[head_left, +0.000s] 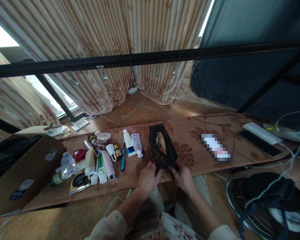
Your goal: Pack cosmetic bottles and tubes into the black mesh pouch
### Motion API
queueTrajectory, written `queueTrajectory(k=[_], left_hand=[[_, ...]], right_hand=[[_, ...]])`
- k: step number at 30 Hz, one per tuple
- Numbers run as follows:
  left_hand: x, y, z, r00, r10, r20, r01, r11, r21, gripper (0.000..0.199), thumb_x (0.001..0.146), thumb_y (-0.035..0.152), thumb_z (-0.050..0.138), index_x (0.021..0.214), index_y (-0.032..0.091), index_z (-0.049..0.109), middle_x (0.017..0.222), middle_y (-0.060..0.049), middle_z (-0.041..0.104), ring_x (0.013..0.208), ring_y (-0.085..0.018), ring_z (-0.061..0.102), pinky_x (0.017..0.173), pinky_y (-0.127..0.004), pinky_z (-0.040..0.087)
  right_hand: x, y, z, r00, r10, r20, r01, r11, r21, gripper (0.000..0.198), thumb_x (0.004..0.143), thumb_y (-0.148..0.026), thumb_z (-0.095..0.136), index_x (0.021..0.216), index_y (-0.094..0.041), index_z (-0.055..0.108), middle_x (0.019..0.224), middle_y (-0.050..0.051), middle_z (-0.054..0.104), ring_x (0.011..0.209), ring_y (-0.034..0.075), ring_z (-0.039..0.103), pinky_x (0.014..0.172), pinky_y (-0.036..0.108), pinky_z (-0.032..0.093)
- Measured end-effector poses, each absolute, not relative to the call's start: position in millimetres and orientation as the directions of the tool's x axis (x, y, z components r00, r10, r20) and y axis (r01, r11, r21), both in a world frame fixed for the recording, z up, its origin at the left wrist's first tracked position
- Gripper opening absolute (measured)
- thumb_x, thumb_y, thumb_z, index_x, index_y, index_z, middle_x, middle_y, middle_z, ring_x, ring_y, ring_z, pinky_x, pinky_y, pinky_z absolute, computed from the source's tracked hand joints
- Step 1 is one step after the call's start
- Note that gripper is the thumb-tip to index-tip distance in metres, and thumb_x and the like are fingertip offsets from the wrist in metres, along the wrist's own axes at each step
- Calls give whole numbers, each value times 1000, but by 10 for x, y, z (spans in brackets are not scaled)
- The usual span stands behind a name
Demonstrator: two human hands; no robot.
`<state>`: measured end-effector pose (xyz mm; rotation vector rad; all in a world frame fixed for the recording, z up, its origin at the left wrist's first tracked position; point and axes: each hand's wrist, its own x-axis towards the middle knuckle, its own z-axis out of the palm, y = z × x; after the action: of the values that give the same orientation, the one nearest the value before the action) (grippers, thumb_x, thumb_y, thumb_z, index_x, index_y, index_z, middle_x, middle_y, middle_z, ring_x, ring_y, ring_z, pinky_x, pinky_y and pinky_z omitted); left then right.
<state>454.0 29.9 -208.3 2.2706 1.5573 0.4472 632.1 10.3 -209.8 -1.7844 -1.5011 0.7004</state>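
A black zip pouch (pixel 172 151) lies on the brown patterned cloth with its mouth spread, showing a yellowish inside; what it holds I cannot make out. My left hand (pixel 149 178) grips its near left corner, thumb and fingers closed on the fabric. At the near right corner, my right hand (pixel 184 177) pinches the pouch's edge. Just left of the pouch lie a white tube (pixel 136 143) and a white-and-blue tube (pixel 128 142). Beside them is a blue-and-black slim tool (pixel 123 158), perhaps a razor.
Several cosmetics, including a pink tube (pixel 107 163) and a black compact (pixel 80 180), crowd the left. A cardboard box (pixel 37 170) stands beyond them. On the right lie a blurred-out item (pixel 216 147), a dark phone (pixel 260 143) and white cables. A black rail (pixel 150 60) crosses behind.
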Motion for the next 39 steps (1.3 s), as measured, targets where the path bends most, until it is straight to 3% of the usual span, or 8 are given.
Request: queueTrajectory(k=[7,19,39], left_hand=[[4544,300,-2068,338,940,46,830,-321,456,23,92,35,47,100,18,60,99,-7,62,87,-19,64,79,-30,52],[4540,299,-2098,344,937,53,828,-330,454,27,93,37,45,102,17,60,104,-9,63,93,-20,63,83,-32,52],[4535,287,-2068,358,933,38,828,-336,449,26,94,32,41,106,17,58,108,-9,63,97,-21,63,87,-33,51]], right_hand=[[6329,112,-2122,184,982,33,609,-87,-788,24,81,-37,53,85,-16,65,81,7,68,72,19,61,67,28,43],[6328,108,-2127,188,981,39,614,-86,-785,24,80,-39,52,79,-18,63,70,5,64,67,19,58,64,28,43],[6320,95,-2082,184,982,33,609,-88,-789,22,80,-37,51,84,-18,63,76,5,66,70,19,59,65,28,42]])
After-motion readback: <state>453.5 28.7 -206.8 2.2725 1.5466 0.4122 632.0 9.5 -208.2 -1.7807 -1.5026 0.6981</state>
